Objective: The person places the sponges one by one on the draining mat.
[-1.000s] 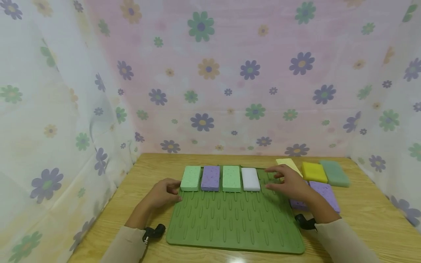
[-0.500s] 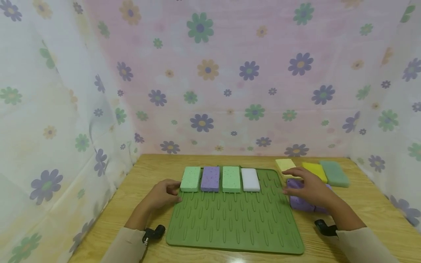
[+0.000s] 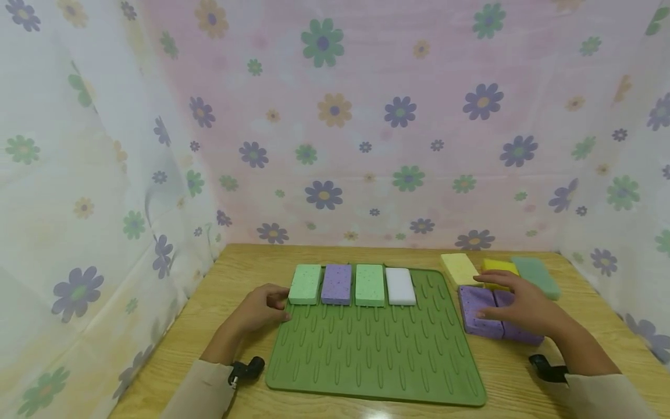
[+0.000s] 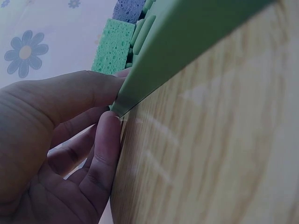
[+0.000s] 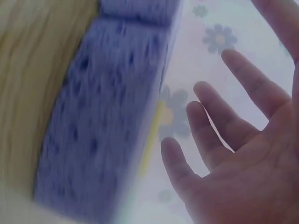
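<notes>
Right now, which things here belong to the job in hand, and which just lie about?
For the job, seemingly:
green mat, by the left hand
four sponges on the mat
two purple sponges by the right hand

Just lying about, perhaps:
pale yellow sponge
bright yellow sponge
blue-green sponge

Speckled purple sponges [image 3: 475, 304], green mat [image 3: 374, 355]

Table [image 3: 199, 308] looks wood-grained, smooth, slightly glossy. Mat [image 3: 377, 361] looks rubbery, matt, with raised ridges. Purple sponges [image 3: 475, 302] are matt, rough, pitted. White sponge [image 3: 401, 285]: smooth-looking foam. Curtain [image 3: 361, 116]: thin, cloth-like, creased. Sleeves [image 3: 201, 387]: matt cloth.
</notes>
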{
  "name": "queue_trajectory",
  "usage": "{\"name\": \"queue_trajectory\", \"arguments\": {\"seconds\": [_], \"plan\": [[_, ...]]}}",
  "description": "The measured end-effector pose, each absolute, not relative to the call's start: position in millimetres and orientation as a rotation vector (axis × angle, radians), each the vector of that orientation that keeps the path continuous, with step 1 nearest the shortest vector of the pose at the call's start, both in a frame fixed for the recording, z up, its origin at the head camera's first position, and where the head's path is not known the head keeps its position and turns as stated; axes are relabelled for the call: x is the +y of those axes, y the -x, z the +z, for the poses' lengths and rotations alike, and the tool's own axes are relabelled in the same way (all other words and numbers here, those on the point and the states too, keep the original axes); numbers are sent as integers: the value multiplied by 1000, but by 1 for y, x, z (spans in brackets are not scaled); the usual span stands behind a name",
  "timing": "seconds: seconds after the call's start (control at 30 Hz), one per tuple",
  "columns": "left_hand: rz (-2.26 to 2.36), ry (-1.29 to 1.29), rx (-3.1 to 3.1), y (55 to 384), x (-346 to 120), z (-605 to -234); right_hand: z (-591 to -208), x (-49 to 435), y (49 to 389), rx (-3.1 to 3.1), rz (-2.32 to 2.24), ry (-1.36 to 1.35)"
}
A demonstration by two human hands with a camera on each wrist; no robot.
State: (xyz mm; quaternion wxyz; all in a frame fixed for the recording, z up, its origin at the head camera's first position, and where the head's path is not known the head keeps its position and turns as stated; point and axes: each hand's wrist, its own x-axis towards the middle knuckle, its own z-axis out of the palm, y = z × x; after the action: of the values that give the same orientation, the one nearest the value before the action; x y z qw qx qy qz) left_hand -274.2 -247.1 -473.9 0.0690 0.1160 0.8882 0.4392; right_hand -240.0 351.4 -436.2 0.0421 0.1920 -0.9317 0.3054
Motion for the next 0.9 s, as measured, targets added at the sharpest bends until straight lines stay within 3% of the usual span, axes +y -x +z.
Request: {"name": "queue_trajectory", "arguments": {"seconds": [0.9], "plan": [[1315,-312,2686,274,-247,-475,-441,408,234,-2958,869,-507]]}}
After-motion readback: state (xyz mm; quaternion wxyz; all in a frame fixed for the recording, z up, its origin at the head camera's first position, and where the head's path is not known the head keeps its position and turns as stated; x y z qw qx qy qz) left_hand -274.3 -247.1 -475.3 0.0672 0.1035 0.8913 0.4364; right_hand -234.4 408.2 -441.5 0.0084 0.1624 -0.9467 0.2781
